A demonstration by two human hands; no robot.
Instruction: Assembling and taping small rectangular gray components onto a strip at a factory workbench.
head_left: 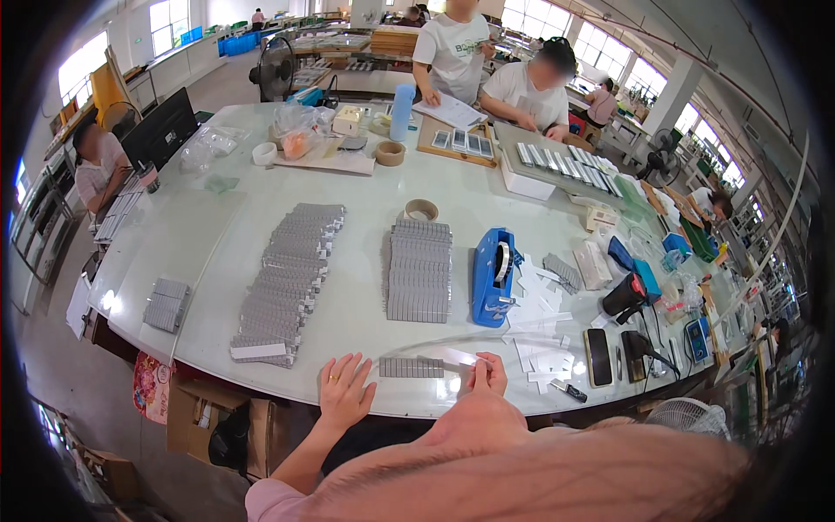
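Note:
My left hand (345, 390) lies flat at the table's front edge, fingers spread and empty. Just right of it sits a short row of grey segmented blocks (411, 368). My right hand (487, 376) pinches a white strip (458, 357) beside the right end of that row. Beyond my left hand stretches a long stack of grey pieces (287, 283), with a white strip (258, 351) lying on its near end. A second grey stack (419, 271) stands further right. Near it is a blue tape dispenser (493, 278), and white paper strips (537, 326) are scattered to its right.
A tape roll (421, 210) touches the middle stack's far end. To the right lie a phone (598, 358) and a dark cup (624, 297). A small grey stack (166, 304) rests at far left. Two people work across the white table (365, 196) near metal-coloured bars (570, 165).

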